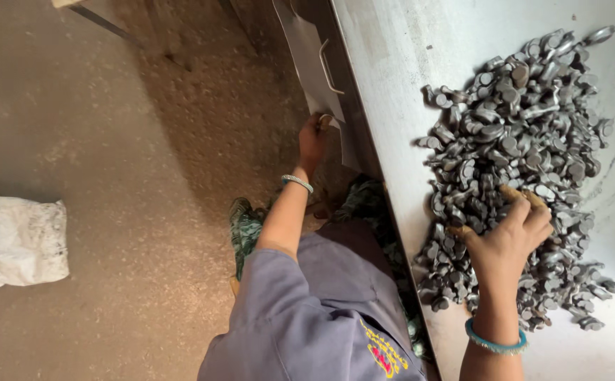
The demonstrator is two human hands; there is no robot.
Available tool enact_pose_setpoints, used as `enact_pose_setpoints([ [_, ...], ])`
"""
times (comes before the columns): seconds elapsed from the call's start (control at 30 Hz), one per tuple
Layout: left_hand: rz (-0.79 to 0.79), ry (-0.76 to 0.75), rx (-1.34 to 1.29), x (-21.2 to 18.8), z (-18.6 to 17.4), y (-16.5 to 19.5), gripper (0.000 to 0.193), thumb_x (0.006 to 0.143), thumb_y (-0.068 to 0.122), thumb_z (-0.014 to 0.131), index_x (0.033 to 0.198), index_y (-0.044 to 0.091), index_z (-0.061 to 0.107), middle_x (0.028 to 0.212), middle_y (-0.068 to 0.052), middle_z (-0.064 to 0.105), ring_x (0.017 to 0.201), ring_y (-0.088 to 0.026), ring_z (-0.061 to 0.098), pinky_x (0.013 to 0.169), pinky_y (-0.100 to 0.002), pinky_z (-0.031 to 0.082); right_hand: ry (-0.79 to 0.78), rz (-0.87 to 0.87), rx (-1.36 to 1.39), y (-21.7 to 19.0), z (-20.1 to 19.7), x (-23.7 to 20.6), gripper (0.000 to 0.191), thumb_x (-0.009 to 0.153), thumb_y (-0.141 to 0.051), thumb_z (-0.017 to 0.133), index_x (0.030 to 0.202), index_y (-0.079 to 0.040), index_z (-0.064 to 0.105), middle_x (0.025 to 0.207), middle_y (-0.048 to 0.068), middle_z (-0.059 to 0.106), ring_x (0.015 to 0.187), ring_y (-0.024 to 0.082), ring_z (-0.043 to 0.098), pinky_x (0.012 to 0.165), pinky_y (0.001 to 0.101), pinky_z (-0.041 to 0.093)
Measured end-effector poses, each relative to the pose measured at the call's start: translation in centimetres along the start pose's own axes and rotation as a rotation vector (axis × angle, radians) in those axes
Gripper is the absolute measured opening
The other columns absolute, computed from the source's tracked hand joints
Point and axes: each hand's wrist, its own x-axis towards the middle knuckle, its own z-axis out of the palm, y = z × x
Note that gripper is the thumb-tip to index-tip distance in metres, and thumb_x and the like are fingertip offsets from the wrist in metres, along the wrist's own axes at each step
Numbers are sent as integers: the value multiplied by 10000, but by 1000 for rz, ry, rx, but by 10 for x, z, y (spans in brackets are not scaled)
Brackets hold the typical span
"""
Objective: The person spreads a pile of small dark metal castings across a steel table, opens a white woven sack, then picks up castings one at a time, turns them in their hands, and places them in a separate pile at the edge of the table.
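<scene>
Fingers (526,201) seemingly amid metal pieces (519,127)

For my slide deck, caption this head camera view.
Right hand rests on a heap of metal parts; left hand reaches a drawer.

A dusty brown concrete floor (110,141) spreads out on the left, rough and stained. A crumpled white sack (16,240) lies on it. A grey metal table (406,63) runs along the right, scuffed, in soft light.
</scene>
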Motion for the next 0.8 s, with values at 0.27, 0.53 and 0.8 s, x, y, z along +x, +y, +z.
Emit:
enact_pose_setpoints([
  [0.27,-143,-57,-422,23,-24,53,264,961,85,623,1218,53,676,1013,-140,688,870,-137,636,750,-348,548,54,-35,54,1,8,2,975,563,-163,987,1424,-56,542,1454,208,431,1328,448,387,1144,551,361],
  [0.53,-19,-100,119,9,-69,75,215,998,242,682,1099,52,687,985,-169,749,915,-221,730,812,-354,544,63,-6,43,2,13,7,983,521,-186,1010,1396,-91,572,1409,197,434,1278,446,394,1097,552,370],
  [0.8,124,12,74,10,-103,87,253,1005,248,650,1120,25,682,998,-130,739,912,-219,675,829,-342,532,65,-5,57,1,13,4,976,535,-198,1018,1398,-103,573,1401,182,425,1276,439,389,1076,555,376],
])
